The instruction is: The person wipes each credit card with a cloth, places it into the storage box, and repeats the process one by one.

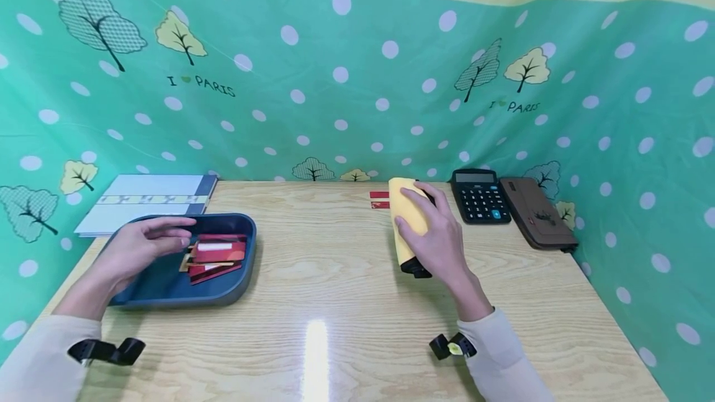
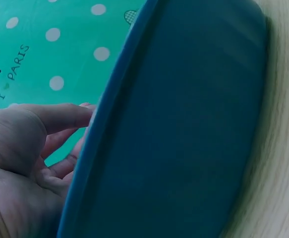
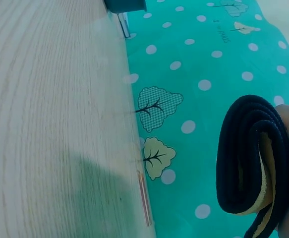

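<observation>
My right hand (image 1: 438, 234) grips a folded yellow cloth (image 1: 404, 216) with a black underside, held above the right-centre of the table. The cloth's rolled dark layers (image 3: 241, 153) show end-on in the right wrist view. On the left, my left hand (image 1: 139, 247) is over the dark blue bin (image 1: 246, 284), its fingers fairly straight and nothing seen between them. Several flat red pieces (image 1: 220, 250) with white and gold parts lie in the bin, just right of the fingertips. The left wrist view shows the bin's outer wall (image 2: 184, 119) hiding part of that hand.
Two small red strips (image 1: 380, 205) lie on the table (image 1: 313, 247) beside the cloth. A black calculator (image 1: 481, 197) and a brown zipped wallet (image 1: 536, 213) are at the back right. Behind the bin lies a white and blue folder (image 1: 148, 194). Green dotted fabric (image 1: 341, 104) hangs around the table.
</observation>
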The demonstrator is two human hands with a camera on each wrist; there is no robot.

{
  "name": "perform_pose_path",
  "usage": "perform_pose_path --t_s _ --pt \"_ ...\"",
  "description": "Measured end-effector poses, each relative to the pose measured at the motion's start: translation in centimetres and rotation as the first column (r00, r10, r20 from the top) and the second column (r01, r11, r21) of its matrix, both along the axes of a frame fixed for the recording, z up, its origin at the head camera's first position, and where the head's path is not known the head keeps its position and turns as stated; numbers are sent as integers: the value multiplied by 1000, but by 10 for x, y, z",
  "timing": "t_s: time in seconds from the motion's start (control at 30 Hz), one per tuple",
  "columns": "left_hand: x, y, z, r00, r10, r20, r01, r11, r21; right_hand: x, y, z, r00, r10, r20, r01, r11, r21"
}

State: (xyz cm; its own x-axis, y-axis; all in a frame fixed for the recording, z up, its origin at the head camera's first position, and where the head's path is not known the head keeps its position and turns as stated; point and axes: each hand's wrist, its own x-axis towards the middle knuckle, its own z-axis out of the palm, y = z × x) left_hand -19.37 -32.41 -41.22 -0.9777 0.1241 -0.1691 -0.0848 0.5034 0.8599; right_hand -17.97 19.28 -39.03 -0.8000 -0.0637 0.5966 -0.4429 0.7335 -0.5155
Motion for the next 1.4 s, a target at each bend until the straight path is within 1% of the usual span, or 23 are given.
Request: perform_pose_path --t_s 0.1,0.2,0.33,0.37,0.43,0.53,0.63,0.7,0.77,0.87,1.0,1.17,1.3,1.4 --pt "-1 3 3 1000 3 -8 -3 998 -57 0 2 1 1000 -2 -1 2 1000 -6" --pt "-3 10 9 1000 -10 -28 8 997 -78 -1 5 1 1000 -7 -3 7 1000 -26" --pt "-7 25 24 994 -55 -93 48 996 -76 -3 10 3 1000 -16 4 16 998 -56" --pt "-9 31 29 993 -66 -98 59 995 -76 -3 11 3 1000 -20 6 21 998 -62" --pt "-13 43 38 990 -90 -113 82 994 -79 -4 14 4 1000 -29 11 30 997 -74" --pt "-23 67 49 985 -128 -114 121 991 -66 -5 19 6 999 -45 15 46 994 -100" --pt "-34 96 56 978 -166 -124 161 986 -52 -6 24 8 998 -60 17 62 991 -118" --pt "-42 115 57 973 -193 -126 190 981 -34 -7 28 8 997 -71 21 73 989 -126" --pt "-49 135 57 967 -220 -128 220 975 -17 -8 31 9 996 -84 25 87 987 -133" --pt "-61 163 54 959 -254 -126 258 966 21 -7 36 10 995 -99 34 103 984 -146" --pt "-77 194 48 956 -272 -108 278 960 46 -8 41 11 993 -111 38 115 981 -153" --pt "-93 223 41 958 -277 -75 283 954 99 -9 43 14 992 -117 40 122 980 -156" --pt "-105 241 28 959 -276 -65 282 952 119 -9 44 15 991 -124 46 129 979 -155" --pt "-113 256 18 960 -272 -70 279 951 130 -9 45 14 990 -129 48 135 979 -154"
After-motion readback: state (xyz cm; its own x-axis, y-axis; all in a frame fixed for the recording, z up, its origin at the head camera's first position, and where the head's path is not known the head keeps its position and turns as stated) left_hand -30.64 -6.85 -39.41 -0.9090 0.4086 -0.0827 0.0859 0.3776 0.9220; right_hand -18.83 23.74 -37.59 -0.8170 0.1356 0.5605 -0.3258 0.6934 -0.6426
